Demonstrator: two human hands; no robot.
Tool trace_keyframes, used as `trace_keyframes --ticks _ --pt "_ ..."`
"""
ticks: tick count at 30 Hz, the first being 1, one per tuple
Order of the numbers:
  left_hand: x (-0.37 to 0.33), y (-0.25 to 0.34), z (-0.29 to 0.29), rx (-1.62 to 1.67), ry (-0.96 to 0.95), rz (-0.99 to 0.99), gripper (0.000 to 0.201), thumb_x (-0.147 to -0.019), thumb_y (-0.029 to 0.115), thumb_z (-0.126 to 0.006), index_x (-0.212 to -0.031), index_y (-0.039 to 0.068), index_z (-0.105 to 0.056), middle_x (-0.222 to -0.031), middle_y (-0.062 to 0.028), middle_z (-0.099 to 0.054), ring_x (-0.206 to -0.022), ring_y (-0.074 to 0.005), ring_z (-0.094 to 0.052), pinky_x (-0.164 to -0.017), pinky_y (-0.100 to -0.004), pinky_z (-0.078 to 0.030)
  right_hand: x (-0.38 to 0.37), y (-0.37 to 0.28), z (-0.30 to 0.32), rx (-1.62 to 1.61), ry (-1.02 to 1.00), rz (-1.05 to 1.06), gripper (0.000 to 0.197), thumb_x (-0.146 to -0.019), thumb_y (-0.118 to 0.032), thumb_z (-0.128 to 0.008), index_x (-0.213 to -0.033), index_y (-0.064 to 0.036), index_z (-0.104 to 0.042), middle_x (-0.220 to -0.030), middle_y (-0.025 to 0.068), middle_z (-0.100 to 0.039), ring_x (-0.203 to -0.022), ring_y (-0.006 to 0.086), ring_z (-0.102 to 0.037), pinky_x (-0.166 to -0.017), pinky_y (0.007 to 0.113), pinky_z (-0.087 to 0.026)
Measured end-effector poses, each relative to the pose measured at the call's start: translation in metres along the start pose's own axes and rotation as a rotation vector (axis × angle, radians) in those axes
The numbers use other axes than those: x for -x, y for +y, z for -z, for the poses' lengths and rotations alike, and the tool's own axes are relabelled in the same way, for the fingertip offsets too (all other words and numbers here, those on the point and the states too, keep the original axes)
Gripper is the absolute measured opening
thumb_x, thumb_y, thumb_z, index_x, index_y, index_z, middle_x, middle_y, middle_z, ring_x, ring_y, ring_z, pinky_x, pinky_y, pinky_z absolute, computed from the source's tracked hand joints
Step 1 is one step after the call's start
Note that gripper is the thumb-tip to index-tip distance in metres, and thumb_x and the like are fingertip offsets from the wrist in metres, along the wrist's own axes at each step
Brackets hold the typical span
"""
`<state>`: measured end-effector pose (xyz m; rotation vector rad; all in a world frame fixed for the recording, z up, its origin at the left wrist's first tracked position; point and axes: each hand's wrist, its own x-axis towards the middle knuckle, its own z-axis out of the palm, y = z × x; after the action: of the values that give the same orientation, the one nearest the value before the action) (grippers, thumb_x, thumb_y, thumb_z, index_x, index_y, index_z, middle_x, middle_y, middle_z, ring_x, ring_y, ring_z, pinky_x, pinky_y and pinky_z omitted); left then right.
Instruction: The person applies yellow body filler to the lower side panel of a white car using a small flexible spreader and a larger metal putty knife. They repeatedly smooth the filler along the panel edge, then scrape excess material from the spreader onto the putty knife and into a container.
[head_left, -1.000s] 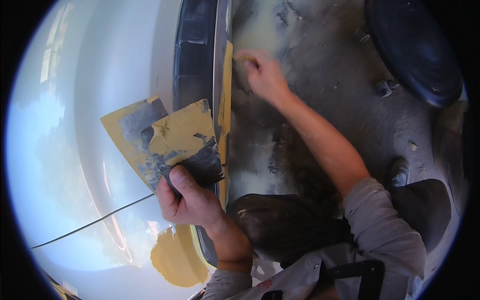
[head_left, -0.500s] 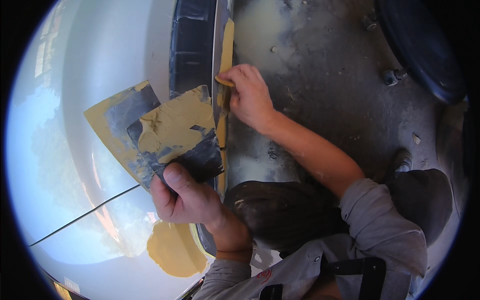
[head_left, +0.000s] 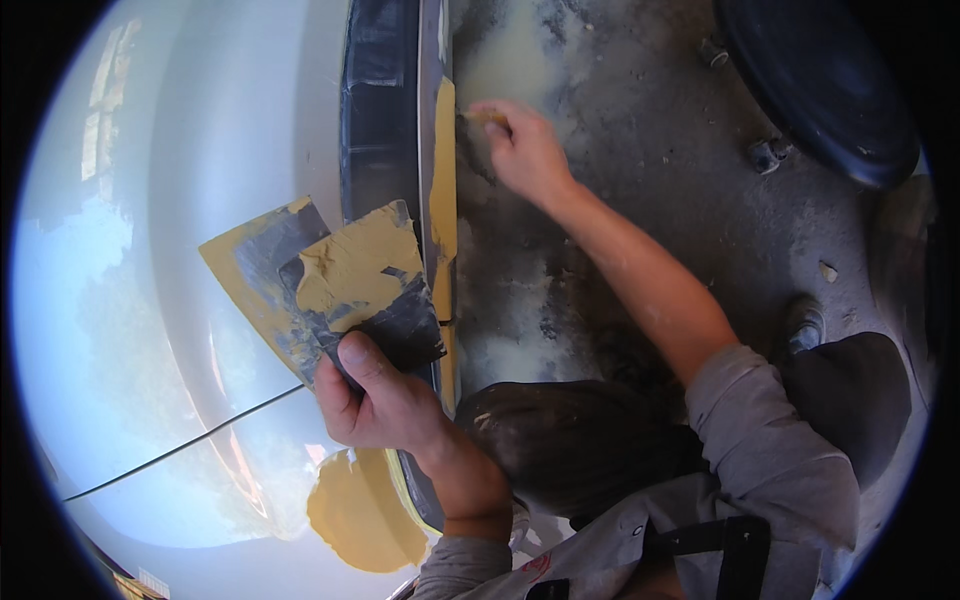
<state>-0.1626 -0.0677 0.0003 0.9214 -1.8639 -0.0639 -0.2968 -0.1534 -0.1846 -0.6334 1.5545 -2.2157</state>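
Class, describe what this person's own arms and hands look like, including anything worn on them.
The left hand and right hand are bare, with no gloves or watch visible. The left sleeve and right sleeve are grey cloth, the right one creased, ending near the elbow.

Dark spreader (head_left: pixel 372 282) smeared mustard yellow

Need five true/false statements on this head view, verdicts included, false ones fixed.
1. The left hand holds two overlapping plates. True.
2. The right hand is empty. False: it pinches a small yellowish piece.
3. A yellow patch sits on the pale glossy panel. True.
4. The black oval object shows at the picture's lower left. False: upper right.
5. A yellow strip runs right of the dark band. True.
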Motion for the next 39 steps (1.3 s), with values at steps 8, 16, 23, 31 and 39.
trace_keyframes --ticks 8,16,23,31,39 --pt "0.001 -0.01 -0.001 0.038 -0.009 -0.035 0.029 -0.092 0.022 -0.059 -0.075 -0.002 -0.058 -0.069 -0.0006 -0.056 -0.064 -0.0062 -0.045 -0.057 -0.0199 -0.039 -0.043 -0.001 -0.031 0.171 0.11 0.128 0.026 -0.081 0.003 -0.051 -0.102 -0.0074 -0.062 -0.095 0.0144 -0.059 -0.091 0.0326 -0.057 -0.08 0.037 -0.046" --pt "0.001 -0.008 -0.008 0.112 0.035 0.024 0.031 -0.09 0.022 -0.062 -0.072 -0.001 -0.053 -0.066 0.0 -0.052 -0.064 -0.0072 -0.044 -0.059 -0.0214 -0.04 0.065 -0.02 -0.031 0.142 -0.058 0.205 0.042 -0.064 0.013 -0.051 -0.1 -0.0064 -0.061 -0.097 0.0114 -0.057 -0.095 0.032 -0.054 -0.082 0.039 -0.045" --pt "0.003 0.005 -0.009 0.144 0.07 0.005 0.033 -0.091 0.023 -0.061 -0.069 0.001 -0.048 -0.065 -0.0012 -0.051 -0.062 -0.0082 -0.044 -0.056 -0.0218 -0.04 0.135 -0.035 -0.033 0.114 -0.121 0.187 0.049 -0.059 0.014 -0.05 -0.102 -0.0067 -0.061 -0.101 0.01 -0.055 -0.097 0.0315 -0.052 -0.083 0.039 -0.044" --pt "0.005 0.011 -0.007 0.0 0.119 0.003 0.035 -0.091 0.025 -0.059 -0.07 0.0 -0.049 -0.066 -0.0013 -0.05 -0.062 -0.0085 -0.043 -0.054 -0.022 -0.039 0.074 0.013 -0.003 -0.397 -0.029 -0.395 0.027 -0.087 0.001 -0.051 -0.11 -0.0065 -0.061 -0.088 0.0023 -0.061 -0.076 0.0101 -0.054 -0.069 0.025 -0.045" --pt "0.006 -0.001 0.0 0.021 0.004 0.016 0.028 -0.09 0.025 -0.062 -0.089 -0.003 -0.063 -0.081 -0.0062 -0.062 -0.072 -0.0118 -0.055 -0.066 -0.0232 -0.048 -0.051 0.037 -0.022 -0.488 -0.011 -0.289 0.024 -0.088 0.0 -0.05 -0.105 -0.0089 -0.065 -0.09 0.0005 -0.062 -0.079 0.0083 -0.054 -0.071 0.023 -0.044"
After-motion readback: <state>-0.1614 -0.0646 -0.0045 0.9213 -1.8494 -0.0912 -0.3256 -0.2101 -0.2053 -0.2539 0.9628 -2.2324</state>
